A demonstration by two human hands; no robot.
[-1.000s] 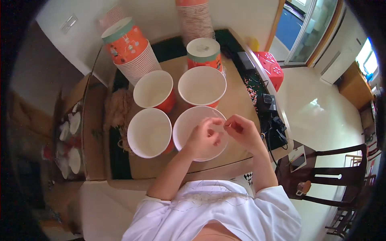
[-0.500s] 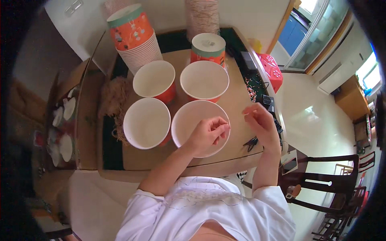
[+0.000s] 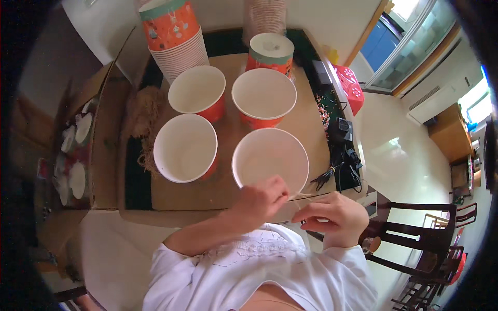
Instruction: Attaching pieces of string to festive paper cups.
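My left hand (image 3: 267, 198) is closed at the near rim of the front right paper bucket (image 3: 270, 160), white inside. A thin pale string (image 3: 301, 196) runs from its fingers toward my right hand (image 3: 334, 213), whose curled fingers pinch it just off the table's near edge. Three more open paper buckets with orange outsides stand upright: one at front left (image 3: 187, 149), one at back left (image 3: 197, 89) and one at back right (image 3: 264, 94). The insides that show hold nothing. The string's ends are hidden by my fingers.
A tall stack of nested orange buckets (image 3: 179, 46) leans at the back left; an upturned bucket (image 3: 271, 47) stands at the back. Brown tangled fibre (image 3: 148, 111) lies by a cardboard box (image 3: 106, 150). Black cables (image 3: 337, 163) and small beads (image 3: 323, 111) line the right side.
Both hands have come down toward my body and closer together, and the string now shows stretched between them. The front right bucket sits farther right, clear of the others.
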